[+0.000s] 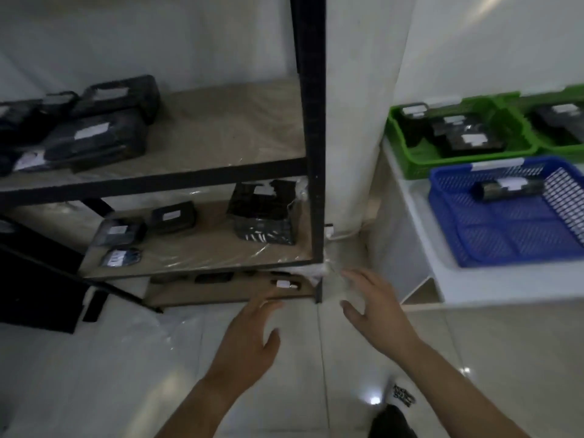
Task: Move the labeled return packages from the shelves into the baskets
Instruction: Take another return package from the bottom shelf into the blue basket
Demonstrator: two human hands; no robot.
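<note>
The left hand (249, 330) is open with its fingers spread, and it holds and touches nothing. The right hand (376, 308) is spread just as wide and is also empty. Both hover over the pale floor (94, 374), just in front of the lower right corner of a black-framed shelf unit (311, 121).

On the top shelf (221, 137), dark labeled packages (94, 137) are piled at the left edge. There are at least four, but blur hides the exact count. The middle shelf (202, 248) carries four: a small package (121, 257) at the front left edge, two medium packages (120, 232) (172, 216) behind it, and a large package (265, 213) near the right post. The bottom shelf (221, 295) holds a few small items too dim to count.

On the right, a white counter (505, 286) carries three baskets. A green basket (407, 159) at the back holds about three packages. A second green basket (562, 150), cut off by the right edge of the view, shows at least one. A blue basket (442, 216) in front holds one rolled package (505, 188).
</note>
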